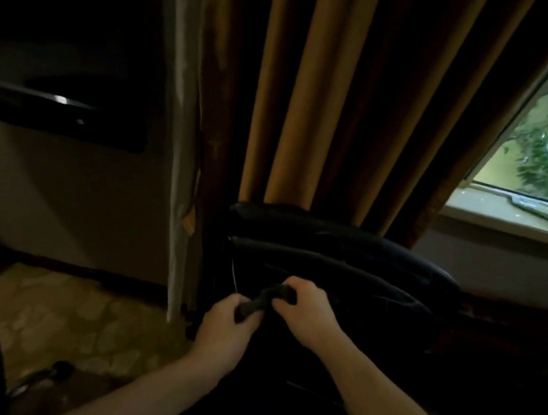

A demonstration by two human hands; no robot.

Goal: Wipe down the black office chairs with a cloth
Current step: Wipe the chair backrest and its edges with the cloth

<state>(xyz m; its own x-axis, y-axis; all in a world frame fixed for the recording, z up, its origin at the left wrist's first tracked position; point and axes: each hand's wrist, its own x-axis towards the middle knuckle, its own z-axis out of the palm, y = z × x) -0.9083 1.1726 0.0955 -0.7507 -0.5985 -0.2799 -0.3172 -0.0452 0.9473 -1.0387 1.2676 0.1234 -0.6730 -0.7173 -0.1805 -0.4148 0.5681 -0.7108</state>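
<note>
Curtain and window behind. One black chair in front of me, dim, can't tell which parts are wiped. Left hand and right hand each have a grip on one end of the dark cloth, bunched just over the chair. Looks like readying the cloth; I'd judge most wiping is left.

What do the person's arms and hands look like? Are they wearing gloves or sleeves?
No gloves and no sleeves show. Both forearms are bare up to the picture's edge. The left hand and right hand are bare too, with no rings, watch or bracelets visible in this dim light.
</note>
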